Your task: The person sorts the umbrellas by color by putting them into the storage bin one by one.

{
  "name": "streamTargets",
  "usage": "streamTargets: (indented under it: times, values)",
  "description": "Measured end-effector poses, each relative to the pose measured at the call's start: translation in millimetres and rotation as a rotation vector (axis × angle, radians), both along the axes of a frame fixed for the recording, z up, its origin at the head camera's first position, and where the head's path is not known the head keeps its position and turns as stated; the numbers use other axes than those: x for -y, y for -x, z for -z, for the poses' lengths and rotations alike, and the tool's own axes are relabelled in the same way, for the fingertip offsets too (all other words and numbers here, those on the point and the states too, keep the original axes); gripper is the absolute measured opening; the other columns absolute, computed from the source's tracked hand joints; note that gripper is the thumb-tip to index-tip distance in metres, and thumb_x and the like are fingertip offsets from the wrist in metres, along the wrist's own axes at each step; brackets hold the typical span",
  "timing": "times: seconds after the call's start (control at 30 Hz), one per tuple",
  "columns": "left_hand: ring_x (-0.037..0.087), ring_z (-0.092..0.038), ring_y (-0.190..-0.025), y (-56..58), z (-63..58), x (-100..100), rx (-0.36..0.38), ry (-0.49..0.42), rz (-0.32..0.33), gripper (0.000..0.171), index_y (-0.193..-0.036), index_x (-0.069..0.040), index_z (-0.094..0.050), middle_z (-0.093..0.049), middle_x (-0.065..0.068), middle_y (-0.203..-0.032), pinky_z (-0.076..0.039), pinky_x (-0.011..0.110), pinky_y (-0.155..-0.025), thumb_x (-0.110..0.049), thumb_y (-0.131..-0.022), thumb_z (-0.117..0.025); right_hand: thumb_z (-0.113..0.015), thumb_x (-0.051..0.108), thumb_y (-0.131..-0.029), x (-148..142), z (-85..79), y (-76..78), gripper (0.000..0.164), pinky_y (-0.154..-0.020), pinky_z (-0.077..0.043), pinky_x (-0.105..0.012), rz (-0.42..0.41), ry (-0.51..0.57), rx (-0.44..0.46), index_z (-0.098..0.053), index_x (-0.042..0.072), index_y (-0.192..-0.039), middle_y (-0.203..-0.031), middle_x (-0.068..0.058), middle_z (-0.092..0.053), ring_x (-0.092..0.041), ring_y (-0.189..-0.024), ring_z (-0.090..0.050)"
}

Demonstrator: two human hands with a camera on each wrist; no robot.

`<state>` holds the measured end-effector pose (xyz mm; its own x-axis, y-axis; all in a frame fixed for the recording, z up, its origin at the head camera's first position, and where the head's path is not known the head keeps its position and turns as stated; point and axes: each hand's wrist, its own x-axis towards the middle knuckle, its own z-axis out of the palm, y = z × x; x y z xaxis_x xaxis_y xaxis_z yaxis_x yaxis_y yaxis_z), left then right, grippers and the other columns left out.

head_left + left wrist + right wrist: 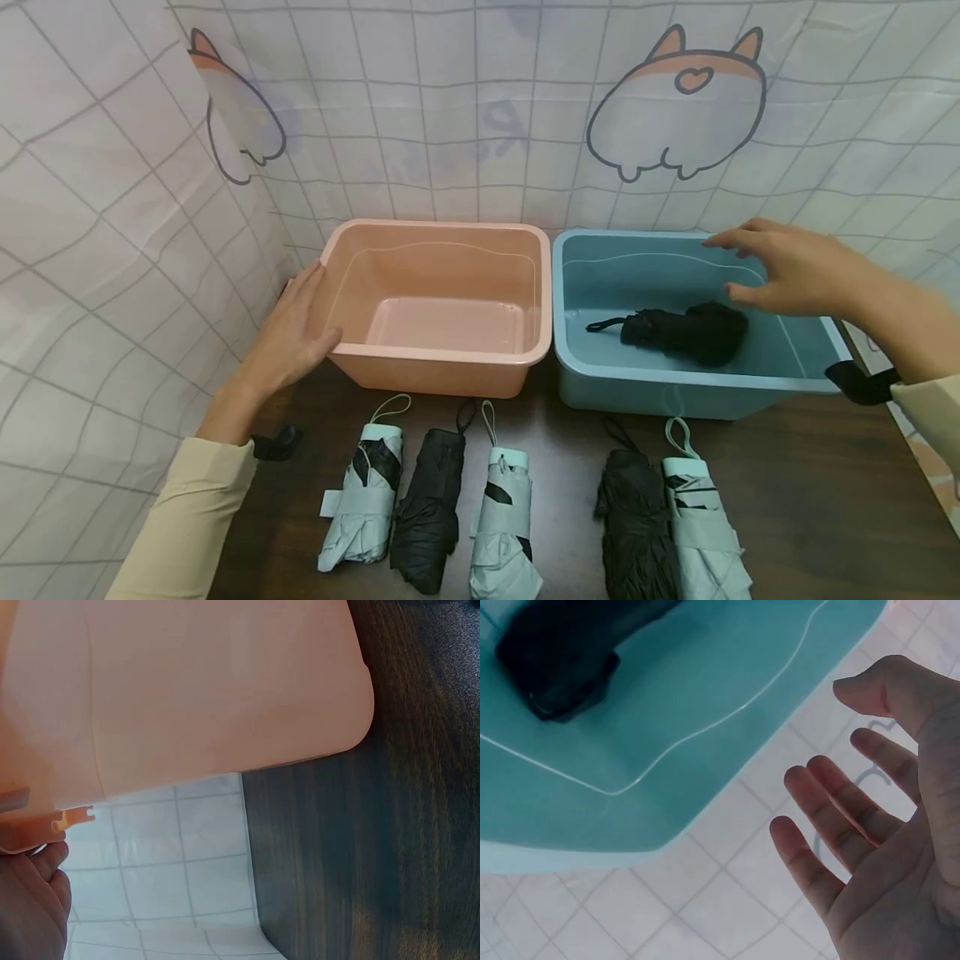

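My left hand [294,329] rests at the left rim of the pink bin [438,371], its thumb near the front corner. In the left wrist view, the fingers [51,862] touch the rim from outside. Over the right end of the blue bin [675,383] hovers my right hand [795,267], fingers apart and nothing between them. Below and left of it, a folded black umbrella [686,332] lies on the blue bin's floor, its strap to the left. The pink bin's visible inside holds nothing.
On the dark wooden table [810,492], in front of the bins, lie folded umbrellas: pale green ones [360,500], [504,525], [705,525] and black ones [429,508], [636,525]. A white gridded cloth [450,108] hangs behind and at the left.
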<state>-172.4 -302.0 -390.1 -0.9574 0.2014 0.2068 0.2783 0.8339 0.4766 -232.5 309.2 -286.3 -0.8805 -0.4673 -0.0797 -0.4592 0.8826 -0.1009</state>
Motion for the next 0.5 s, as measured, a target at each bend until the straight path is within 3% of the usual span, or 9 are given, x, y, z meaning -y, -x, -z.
streamTargets:
  times: [0.3,0.43,0.5]
  values:
    - [0.047,-0.02,-0.163,-1.1,-2.9,-1,0.024,0.016,-0.02,0.09,-0.168,-0.001,-0.021,-0.021,0.02,-0.176,-0.021,0.068,-0.129,-0.028,-0.093,-0.062,-0.081,0.024,-0.091,-2,3.0,-17.0,0.065,-0.079,-0.06,-0.061,0.001,0.015,-0.065,-0.058,0.0,-0.147,-0.132,-0.033,-0.06,-0.045,-0.108,-0.068]
    - [0.048,-0.021,-0.162,-0.8,-2.6,-1,0.021,0.018,-0.02,0.09,-0.168,-0.001,-0.021,-0.021,0.021,-0.176,-0.021,0.069,-0.129,-0.028,-0.093,-0.062,-0.081,0.026,-0.092,-4,2.1,-29.4,0.067,-0.078,-0.06,-0.062,0.022,0.018,-0.086,-0.057,0.001,-0.149,-0.133,-0.033,-0.06,-0.045,-0.108,-0.067]
    - [0.048,-0.022,-0.162,-0.2,-2.1,-1,0.018,0.018,-0.016,0.09,-0.168,-0.001,-0.021,-0.022,0.021,-0.176,-0.022,0.069,-0.129,-0.028,-0.093,-0.062,-0.082,0.028,-0.091,-6,2.1,-37.9,0.067,-0.073,-0.06,-0.059,0.035,0.022,-0.105,-0.057,0.003,-0.149,-0.132,-0.031,-0.06,-0.041,-0.1,-0.069]
